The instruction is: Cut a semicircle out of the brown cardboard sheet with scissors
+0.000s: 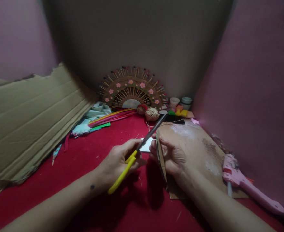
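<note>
My left hand [120, 159] is closed around yellow-handled scissors [122, 175], whose dark blades look closed and point up and away to the right. In my right hand [172, 156] is a piece of cardboard [161, 158], held on edge between thumb and fingers so that its thin side faces me. The scissor blades pass just left of the cardboard's top; whether they touch it I cannot tell. A small white piece [146, 145] lies on the red cloth beyond my hands, partly hidden by the scissors and fingers.
A pink glue gun [250, 187] rests at the right on a stained cardboard sheet [197, 145]. Twine balls [152, 113], paper strips [113, 117] and small tubs [186, 102] stand at the back before a decorated fan [129, 87]. Large cardboard [33, 122] leans at left.
</note>
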Available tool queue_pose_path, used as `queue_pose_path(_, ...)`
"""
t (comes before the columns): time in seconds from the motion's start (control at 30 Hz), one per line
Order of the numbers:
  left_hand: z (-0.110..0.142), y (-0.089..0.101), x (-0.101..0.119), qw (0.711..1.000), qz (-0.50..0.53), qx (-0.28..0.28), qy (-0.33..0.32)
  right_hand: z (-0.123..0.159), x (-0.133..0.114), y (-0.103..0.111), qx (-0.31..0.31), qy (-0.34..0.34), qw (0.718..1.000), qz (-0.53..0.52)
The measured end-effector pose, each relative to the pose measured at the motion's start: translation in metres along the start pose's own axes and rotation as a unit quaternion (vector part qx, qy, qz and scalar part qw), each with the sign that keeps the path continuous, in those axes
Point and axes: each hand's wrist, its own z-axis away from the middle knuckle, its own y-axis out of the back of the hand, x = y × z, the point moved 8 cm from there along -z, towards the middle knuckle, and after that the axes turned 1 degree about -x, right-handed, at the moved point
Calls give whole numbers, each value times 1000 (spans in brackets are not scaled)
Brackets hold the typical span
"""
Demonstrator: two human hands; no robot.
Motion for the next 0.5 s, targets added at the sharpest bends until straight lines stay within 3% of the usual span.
queue_pose_path(0.13, 2, -3, 8, 987, -144, -13, -64, -5, -4, -2, -37, 3, 999, -31)
queue_pose_path(0.27, 5, -2, 11, 955, -273, -18, -117, -7, -6, -1, -13, -2, 999, -44)
queue_pose_path(0.5, 4, 3, 20, 926, -339, -13, -164, -7, -14, 2, 25, 45, 999, 2)
